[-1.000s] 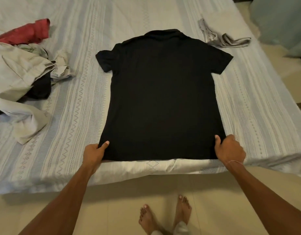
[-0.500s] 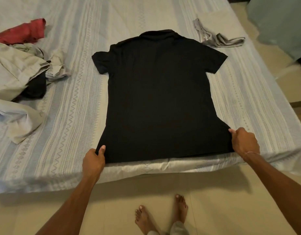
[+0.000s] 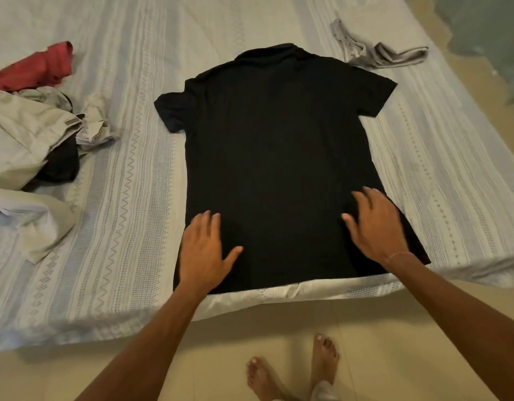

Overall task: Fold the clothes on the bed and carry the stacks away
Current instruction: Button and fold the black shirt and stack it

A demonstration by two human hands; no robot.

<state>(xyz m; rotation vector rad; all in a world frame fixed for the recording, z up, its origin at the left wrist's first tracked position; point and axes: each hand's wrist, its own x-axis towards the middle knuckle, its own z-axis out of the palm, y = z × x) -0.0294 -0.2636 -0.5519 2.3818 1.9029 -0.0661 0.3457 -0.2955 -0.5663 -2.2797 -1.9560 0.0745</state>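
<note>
A black short-sleeved shirt (image 3: 276, 157) lies spread flat on the bed (image 3: 128, 198), collar far from me and hem at the near edge. My left hand (image 3: 205, 250) rests flat on the lower left part of the shirt, fingers straight. My right hand (image 3: 374, 224) lies flat on the lower right part, fingers spread and slightly blurred. Neither hand grips the cloth.
A heap of unfolded clothes sits at the left: a red garment (image 3: 39, 68), beige trousers (image 3: 24, 140) and a dark piece (image 3: 62, 163). A grey crumpled garment (image 3: 377, 50) lies at the far right of the bed. My bare feet (image 3: 293, 371) stand on the tiled floor.
Both hands let go of the hem corners they were pinching and moved forward onto the shirt, now lying flat on its lower part.
</note>
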